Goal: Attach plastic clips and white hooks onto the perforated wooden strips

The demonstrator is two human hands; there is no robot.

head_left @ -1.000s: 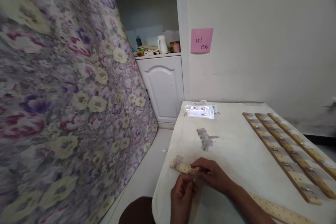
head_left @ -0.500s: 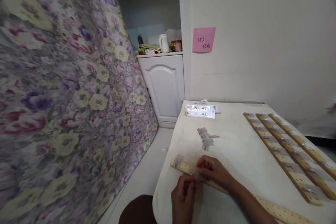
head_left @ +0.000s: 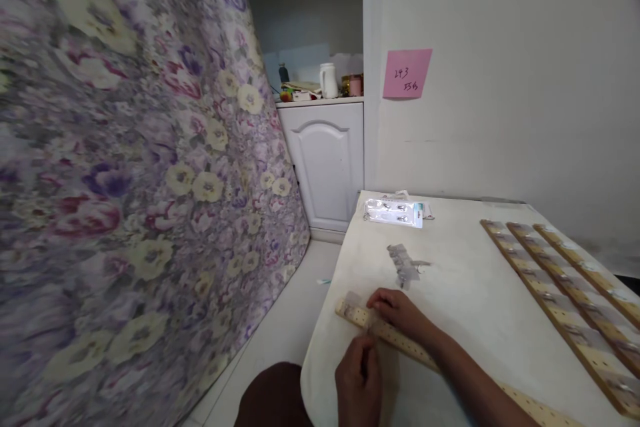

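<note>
A pale wooden strip with rows of small holes lies slantwise along the near side of the table, passing under my right forearm. My left hand, fingers pinched, is just below the strip, at the lower edge of a small clear plastic piece. Above the strip, my right hand has its fingers bent together at the upper side of that piece. Its exact hold is too small to make out. Another clear piece sits on the strip's left end. Beyond the hands lies a group of overlapping clear pieces.
Three wooden strips bearing clear pieces lie on the right of the white table. A clear blister pack is at the back edge. A floral curtain hangs on the left; a white cabinet stands behind.
The view has turned slightly left, so the scene sits further right. My right hand has shifted left along the strip, and my left hand has drawn slightly towards me.
</note>
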